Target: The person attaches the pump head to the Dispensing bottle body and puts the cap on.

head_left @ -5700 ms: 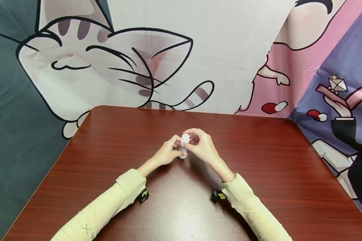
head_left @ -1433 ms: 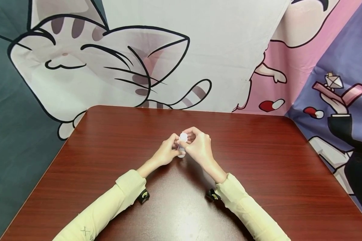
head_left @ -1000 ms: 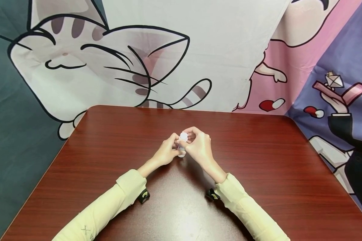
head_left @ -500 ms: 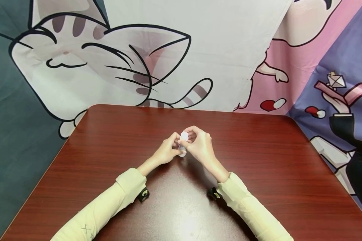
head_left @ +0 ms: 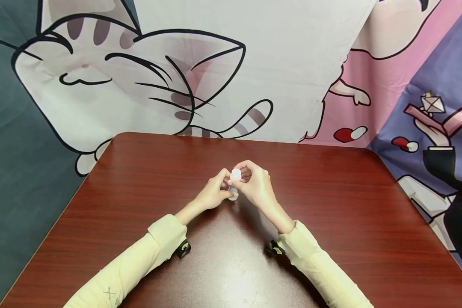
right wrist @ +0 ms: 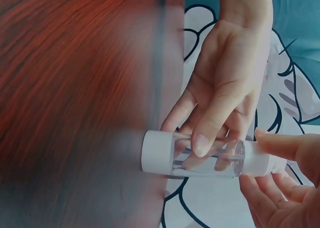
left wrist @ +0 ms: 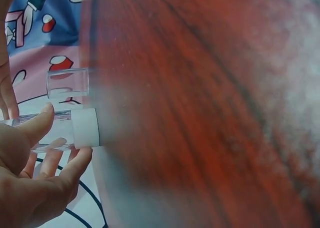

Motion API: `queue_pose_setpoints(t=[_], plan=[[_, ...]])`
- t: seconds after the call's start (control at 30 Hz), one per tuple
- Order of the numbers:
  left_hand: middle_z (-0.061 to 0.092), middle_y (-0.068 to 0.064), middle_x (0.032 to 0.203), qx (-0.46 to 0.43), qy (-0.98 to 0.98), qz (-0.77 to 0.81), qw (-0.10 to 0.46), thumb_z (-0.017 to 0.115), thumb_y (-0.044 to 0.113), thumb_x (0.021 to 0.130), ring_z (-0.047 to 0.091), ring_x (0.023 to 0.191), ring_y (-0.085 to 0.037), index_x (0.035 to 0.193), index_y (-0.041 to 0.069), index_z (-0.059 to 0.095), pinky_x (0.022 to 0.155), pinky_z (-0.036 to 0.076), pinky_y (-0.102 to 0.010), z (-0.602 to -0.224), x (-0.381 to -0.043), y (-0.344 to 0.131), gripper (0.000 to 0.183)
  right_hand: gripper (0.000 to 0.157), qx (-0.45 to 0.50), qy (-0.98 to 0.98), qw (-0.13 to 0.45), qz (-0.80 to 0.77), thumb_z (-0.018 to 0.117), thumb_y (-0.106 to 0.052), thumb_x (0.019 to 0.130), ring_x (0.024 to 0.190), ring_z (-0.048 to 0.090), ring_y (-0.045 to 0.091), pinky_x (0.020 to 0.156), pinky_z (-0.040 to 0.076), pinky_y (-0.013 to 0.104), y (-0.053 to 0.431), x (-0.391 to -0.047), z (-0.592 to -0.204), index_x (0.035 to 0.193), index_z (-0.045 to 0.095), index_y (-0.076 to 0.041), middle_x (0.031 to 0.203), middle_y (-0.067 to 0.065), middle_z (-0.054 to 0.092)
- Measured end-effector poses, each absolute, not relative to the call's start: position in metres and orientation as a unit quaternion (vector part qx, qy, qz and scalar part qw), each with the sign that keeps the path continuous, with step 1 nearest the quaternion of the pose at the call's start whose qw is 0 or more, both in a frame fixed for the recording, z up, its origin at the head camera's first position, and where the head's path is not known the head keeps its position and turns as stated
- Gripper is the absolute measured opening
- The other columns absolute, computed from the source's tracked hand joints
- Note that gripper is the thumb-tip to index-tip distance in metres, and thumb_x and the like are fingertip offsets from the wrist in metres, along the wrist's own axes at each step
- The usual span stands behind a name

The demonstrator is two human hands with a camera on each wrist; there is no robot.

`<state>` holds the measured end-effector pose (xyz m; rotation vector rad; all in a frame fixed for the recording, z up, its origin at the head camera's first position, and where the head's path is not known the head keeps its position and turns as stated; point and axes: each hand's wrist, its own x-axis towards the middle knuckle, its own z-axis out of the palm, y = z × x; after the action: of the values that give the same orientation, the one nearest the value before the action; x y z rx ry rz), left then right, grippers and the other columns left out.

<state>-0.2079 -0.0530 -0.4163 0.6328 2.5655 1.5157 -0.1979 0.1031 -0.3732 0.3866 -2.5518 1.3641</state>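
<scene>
A small clear bottle [right wrist: 156, 153] with a white base and a white top [head_left: 236, 174] stands upright at the middle of the table, its base at the tabletop. My left hand [head_left: 209, 194] holds the transparent body, thumb on the near side and fingers behind, seen through the wall in the right wrist view. Higher up, my right hand [head_left: 259, 186] pinches the white top between thumb and fingers. In the left wrist view a clear open cylinder [left wrist: 68, 83], like a bottle overcap, stands on the table beyond the bottle; in the head view it is hidden.
The reddish-brown wooden table [head_left: 146, 171] has rounded far corners. Behind it hangs a cartoon cat cloth [head_left: 292, 77]. Black wrist cameras [head_left: 183, 249] sit at both sleeve cuffs.
Both hands keep their hold on the bottle in almost the same place. Compared with the oldest frame, the right hand and forearm are turned slightly; the head view has shifted a little.
</scene>
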Motion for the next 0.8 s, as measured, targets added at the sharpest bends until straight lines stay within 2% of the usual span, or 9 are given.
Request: queue_pose_setpoints(t=[0.4,0.57,0.8], plan=[[0.063,-0.012,0.104,0.215,0.837,0.502,0.042,0.074,0.005,0.082,0.066,0.095,-0.026,0.101,0.006,0.046,0.084,0.051,-0.036,-0.414,-0.206,-0.052,0.034,0.029,0.152,-0.863,0.075,0.475,0.079,-0.005,0.077,0.083,0.071,0.023,0.078,0.058,0.037,0.107,-0.197,-0.370,0.101,0.064,-0.004,0.093,0.014,0.071],[0.063,-0.012,0.104,0.215,0.833,0.508,0.041,0.074,0.004,0.082,0.066,0.094,-0.027,0.101,0.005,0.046,0.081,0.052,-0.032,-0.414,-0.207,-0.052,0.034,0.031,0.162,-0.871,0.081,0.456,0.078,-0.005,0.078,0.085,0.071,0.022,0.079,0.057,0.036,0.109,-0.194,-0.368,0.105,0.064,-0.005,0.095,0.012,0.072],[0.063,-0.014,0.110,0.213,0.838,0.501,0.044,0.073,0.004,0.083,0.066,0.097,-0.028,0.104,0.005,0.045,0.083,0.053,-0.035,-0.415,-0.208,-0.053,0.035,0.036,0.180,-0.870,0.088,0.451,0.076,-0.007,0.080,0.089,0.071,0.022,0.081,0.057,0.035,0.114,-0.194,-0.369,0.113,0.062,-0.004,0.100,0.011,0.072]])
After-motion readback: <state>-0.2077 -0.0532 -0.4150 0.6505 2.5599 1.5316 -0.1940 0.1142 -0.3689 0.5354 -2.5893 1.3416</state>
